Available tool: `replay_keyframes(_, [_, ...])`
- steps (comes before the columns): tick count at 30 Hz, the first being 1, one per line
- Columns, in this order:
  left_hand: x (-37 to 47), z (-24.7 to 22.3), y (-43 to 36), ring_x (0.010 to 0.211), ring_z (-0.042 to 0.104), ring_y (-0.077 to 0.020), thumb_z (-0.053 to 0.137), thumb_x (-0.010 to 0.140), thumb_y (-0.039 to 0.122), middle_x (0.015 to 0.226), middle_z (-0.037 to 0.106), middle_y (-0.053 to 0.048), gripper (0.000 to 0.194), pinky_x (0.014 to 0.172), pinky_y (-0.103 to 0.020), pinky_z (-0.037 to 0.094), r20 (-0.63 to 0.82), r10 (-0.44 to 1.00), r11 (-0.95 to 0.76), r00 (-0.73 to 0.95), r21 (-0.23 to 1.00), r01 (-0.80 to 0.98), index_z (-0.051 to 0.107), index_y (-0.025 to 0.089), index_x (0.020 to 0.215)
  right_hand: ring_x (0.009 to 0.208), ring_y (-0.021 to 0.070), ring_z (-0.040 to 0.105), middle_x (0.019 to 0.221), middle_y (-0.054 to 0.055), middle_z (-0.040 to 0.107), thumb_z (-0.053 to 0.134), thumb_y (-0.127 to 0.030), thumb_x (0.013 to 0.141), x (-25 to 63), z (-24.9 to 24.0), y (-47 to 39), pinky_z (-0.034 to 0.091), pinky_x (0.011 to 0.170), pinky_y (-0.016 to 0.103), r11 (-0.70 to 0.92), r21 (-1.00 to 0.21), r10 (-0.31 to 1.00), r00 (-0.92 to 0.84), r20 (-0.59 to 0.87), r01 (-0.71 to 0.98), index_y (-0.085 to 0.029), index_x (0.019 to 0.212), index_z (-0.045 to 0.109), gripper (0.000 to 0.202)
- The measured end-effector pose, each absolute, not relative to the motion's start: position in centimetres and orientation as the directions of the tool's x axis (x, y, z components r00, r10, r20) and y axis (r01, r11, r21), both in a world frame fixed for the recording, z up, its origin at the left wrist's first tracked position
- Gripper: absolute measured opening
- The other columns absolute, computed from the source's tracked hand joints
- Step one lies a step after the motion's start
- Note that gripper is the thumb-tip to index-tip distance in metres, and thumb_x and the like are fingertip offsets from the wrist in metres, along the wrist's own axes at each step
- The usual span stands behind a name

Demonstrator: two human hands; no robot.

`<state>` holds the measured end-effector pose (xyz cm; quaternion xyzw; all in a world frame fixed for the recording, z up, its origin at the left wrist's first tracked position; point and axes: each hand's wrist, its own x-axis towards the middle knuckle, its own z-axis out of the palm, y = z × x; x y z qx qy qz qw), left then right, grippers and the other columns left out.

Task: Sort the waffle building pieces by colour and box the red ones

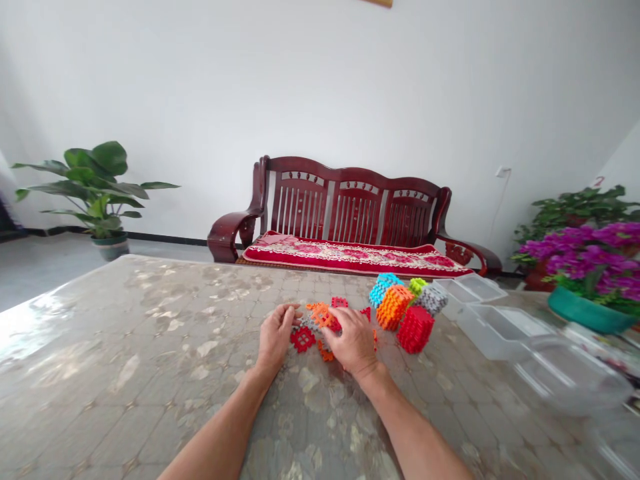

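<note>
Flat, notched plastic pieces lie on the patterned table (190, 373) between my two hands. My right hand (351, 339) pinches an orange piece (320, 313) at its right edge. My left hand (275, 337) is at the left of the pieces, with its fingertips together by a grey piece (307, 322); whether it grips anything is too small to tell. A red piece (303, 339) lies just right of my left hand, and another red piece (339, 302) is beyond my right hand. Below the held piece, an orange piece (326, 352) shows in part.
Stacks in blue (384, 289), orange (394, 307), red (415, 329), grey (432, 300) and green (417, 287) stand right of my hands. Clear plastic boxes (503, 331) and a teal flower pot (590, 312) are farther right. A wooden bench (355, 207) stands behind the table.
</note>
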<state>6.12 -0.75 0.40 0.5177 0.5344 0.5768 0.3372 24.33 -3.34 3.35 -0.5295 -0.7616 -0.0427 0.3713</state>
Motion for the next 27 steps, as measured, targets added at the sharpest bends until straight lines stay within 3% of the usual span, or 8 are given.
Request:
replay_keyframes(6, [4.5, 0.0, -0.4, 0.082, 0.067, -0.0194, 0.046, 0.083, 0.039, 0.086, 0.074, -0.003, 0.031, 0.077, -0.029, 0.049, 0.264, 0.892, -0.105, -0.366, 0.911, 0.399, 0.066, 0.021, 0.099, 0.091, 0.022, 0.065, 0.103, 0.004, 0.072, 0.059, -0.045, 0.081, 30.2, 9.5, -2.6, 0.047, 0.08, 0.032, 0.16, -0.408, 0.798, 0.125, 0.589, 0.899, -0.027, 0.109, 0.068, 0.034])
replay_keyframes(13, [4.4, 0.0, -0.1, 0.086, 0.067, -0.0192, 0.046, 0.083, 0.031, 0.094, 0.074, -0.002, 0.029, 0.075, -0.027, 0.047, 0.224, 0.914, -0.023, -0.337, 0.86, 0.511, 0.068, 0.023, 0.099, 0.088, 0.025, 0.067, 0.099, 0.006, 0.073, 0.06, -0.054, 0.078, 37.9, 13.8, -2.2, 0.044, 0.066, 0.03, -0.188, -0.271, 0.839, 0.298, 0.456, 0.944, -0.029, 0.115, 0.065, 0.046])
replay_keyframes(19, [4.5, 0.4, -0.1, 0.088, 0.067, -0.0176, 0.046, 0.083, 0.026, 0.096, 0.074, -0.001, 0.028, 0.077, -0.025, 0.047, 0.214, 0.921, -0.004, -0.325, 0.84, 0.543, 0.069, 0.023, 0.099, 0.092, 0.0257, 0.066, 0.103, 0.007, 0.072, 0.054, -0.055, 0.08, 38.5, 13.7, -1.7, 0.044, 0.068, 0.03, -0.248, -0.155, 0.888, 0.289, 0.357, 0.956, -0.028, 0.119, 0.064, 0.048])
replay_keyframes(27, [4.5, 0.7, -0.3, 0.087, 0.066, -0.0171, 0.045, 0.082, 0.022, 0.094, 0.074, 0.0, 0.029, 0.078, -0.025, 0.046, 0.196, 0.93, 0.018, -0.309, 0.82, 0.573, 0.069, 0.023, 0.099, 0.096, 0.0261, 0.065, 0.105, 0.006, 0.072, 0.054, -0.054, 0.08, 38.6, 13.3, -1.5, 0.044, 0.07, 0.032, -0.255, -0.146, 0.902, 0.289, 0.32, 0.956, -0.031, 0.117, 0.064, 0.045])
